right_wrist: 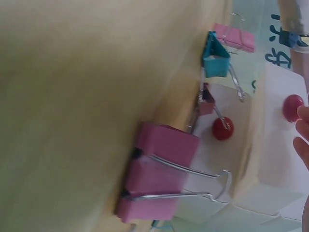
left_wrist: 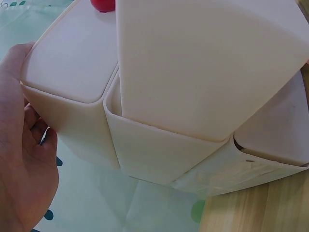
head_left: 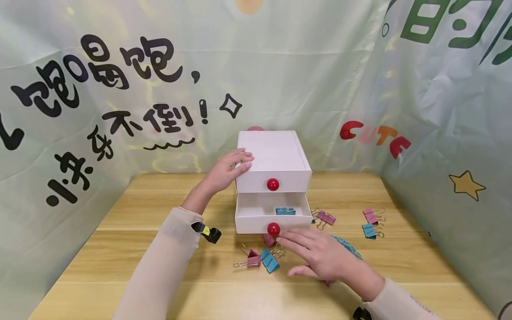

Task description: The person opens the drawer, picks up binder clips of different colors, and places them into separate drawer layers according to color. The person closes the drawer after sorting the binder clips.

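A white drawer unit (head_left: 269,151) with red knobs stands on the table, its middle drawer (head_left: 254,225) pulled out. Inside that drawer lies a blue binder clip (head_left: 286,211). My left hand (head_left: 226,172) rests over the unit's upper left edge, fingers on the top. In the left wrist view that hand (left_wrist: 24,145) lies along the top drawer's casing. My right hand (head_left: 322,252) reaches to the middle drawer's front with extended fingers, fingertips right by its red knob (head_left: 274,229). The right wrist view shows fingertips (right_wrist: 302,128) at this red knob (right_wrist: 292,107).
Pink and blue binder clips lie in front of the unit, including a blue clip (head_left: 270,260) and a pink clip (head_left: 253,258). More sit to the right, among them a pink clip (head_left: 326,217) and a blue clip (head_left: 370,231). A printed curtain (head_left: 216,66) hangs behind the table.
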A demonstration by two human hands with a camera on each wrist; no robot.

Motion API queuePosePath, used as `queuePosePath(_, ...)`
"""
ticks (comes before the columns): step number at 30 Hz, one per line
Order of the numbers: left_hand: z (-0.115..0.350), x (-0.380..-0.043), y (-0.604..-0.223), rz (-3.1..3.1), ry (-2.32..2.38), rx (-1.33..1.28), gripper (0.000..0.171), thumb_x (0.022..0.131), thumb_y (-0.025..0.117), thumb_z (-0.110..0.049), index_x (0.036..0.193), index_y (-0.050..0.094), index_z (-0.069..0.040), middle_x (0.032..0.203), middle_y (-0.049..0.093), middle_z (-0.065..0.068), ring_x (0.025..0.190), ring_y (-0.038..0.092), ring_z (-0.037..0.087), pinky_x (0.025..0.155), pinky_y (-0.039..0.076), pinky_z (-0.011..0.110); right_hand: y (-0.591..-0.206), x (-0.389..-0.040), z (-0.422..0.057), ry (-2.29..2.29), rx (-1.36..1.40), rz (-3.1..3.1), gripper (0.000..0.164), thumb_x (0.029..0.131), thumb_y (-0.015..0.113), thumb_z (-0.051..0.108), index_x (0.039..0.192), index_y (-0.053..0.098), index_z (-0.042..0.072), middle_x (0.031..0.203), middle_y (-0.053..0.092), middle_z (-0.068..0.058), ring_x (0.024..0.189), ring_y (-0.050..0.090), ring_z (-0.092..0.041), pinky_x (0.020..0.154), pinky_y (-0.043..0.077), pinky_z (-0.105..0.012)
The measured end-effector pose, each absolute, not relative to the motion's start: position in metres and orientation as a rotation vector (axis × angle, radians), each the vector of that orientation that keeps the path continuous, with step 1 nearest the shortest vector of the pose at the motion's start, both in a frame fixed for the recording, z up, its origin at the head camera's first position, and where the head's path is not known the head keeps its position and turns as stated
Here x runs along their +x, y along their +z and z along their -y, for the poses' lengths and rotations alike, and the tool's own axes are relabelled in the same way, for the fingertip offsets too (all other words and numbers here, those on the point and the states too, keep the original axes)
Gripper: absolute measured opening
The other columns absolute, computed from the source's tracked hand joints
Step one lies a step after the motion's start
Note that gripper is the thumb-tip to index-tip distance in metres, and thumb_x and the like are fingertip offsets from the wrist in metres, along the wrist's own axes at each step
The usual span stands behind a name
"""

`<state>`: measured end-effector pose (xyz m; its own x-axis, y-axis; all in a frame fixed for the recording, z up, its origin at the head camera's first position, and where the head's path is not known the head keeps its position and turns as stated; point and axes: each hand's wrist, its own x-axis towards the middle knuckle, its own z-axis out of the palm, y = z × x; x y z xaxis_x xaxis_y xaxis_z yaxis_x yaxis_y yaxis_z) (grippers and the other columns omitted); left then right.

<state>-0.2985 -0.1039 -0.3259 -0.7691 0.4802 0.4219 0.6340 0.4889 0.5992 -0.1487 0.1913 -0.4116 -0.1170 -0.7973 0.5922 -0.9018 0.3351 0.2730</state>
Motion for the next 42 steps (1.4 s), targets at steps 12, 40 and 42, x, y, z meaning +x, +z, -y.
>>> queuePosePath(12, 0.105, -0.301, -0.327, 2.545, -1.141, -0.962, 0.041, 0.1, 0.054, -0.04, 0.13, 0.063, -0.015, 0.142, 0.053, 0.0, 0.142, 0.03, 0.014, 0.116, 0.023, 0.046, -0.428, -0.15, -0.19, 0.112, 1.538, 2.178, 0.062, 0.096, 0.054, 0.053, 0.136, 0.056, 0.006, 0.136, 0.058, -0.008, 0.124, 0.055, -0.023, 0.097, 0.05, -0.04)
queuePosePath(40, 0.105, -0.299, -0.326, 2.543, -1.137, -0.96, 0.041, 0.1, 0.054, -0.039, 0.13, 0.063, -0.014, 0.142, 0.053, 0.001, 0.142, 0.03, 0.016, 0.116, 0.023, 0.047, -0.434, -0.157, -0.18, 0.02, 1.661, 2.271, 0.027, 0.09, 0.071, 0.013, 0.116, 0.072, 0.014, 0.115, 0.07, 0.001, 0.105, 0.065, -0.012, 0.089, 0.053, -0.026)
queuePosePath(42, 0.104, -0.299, -0.326, 2.541, -1.143, -0.958, 0.041, 0.1, 0.054, -0.04, 0.13, 0.064, -0.014, 0.142, 0.053, 0.001, 0.141, 0.031, 0.016, 0.116, 0.024, 0.047, -0.434, -0.157, -0.18, 0.045, 1.667, 2.284, 0.028, 0.088, 0.072, 0.009, 0.116, 0.073, 0.013, 0.115, 0.07, 0.001, 0.105, 0.065, -0.012, 0.088, 0.053, -0.026)
